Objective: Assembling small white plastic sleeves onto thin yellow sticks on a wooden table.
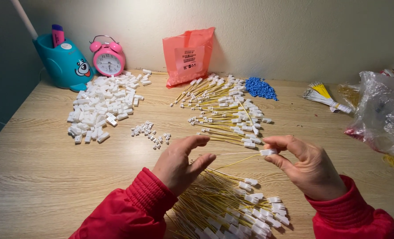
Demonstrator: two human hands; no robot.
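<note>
Right hand (310, 166) pinching small white connector (268, 152) between thumb and forefinger, yellow wire (237, 162) trailing left from it. Left hand (179, 163) half-open, fingers loosely curled around wire's far end, just above wood table (37, 177). Directly below hands: pile of wired connectors (232, 206). Just beyond: second wired pile (225, 108). Left of that: few tiny white pieces (150, 132), heap of white plastic housings (104, 104). At wall: pink alarm clock (108, 57), teal pen holder (64, 62), red bag (189, 55), blue pellets (260, 87). Far right: clear plastic bag (383, 113).
</note>
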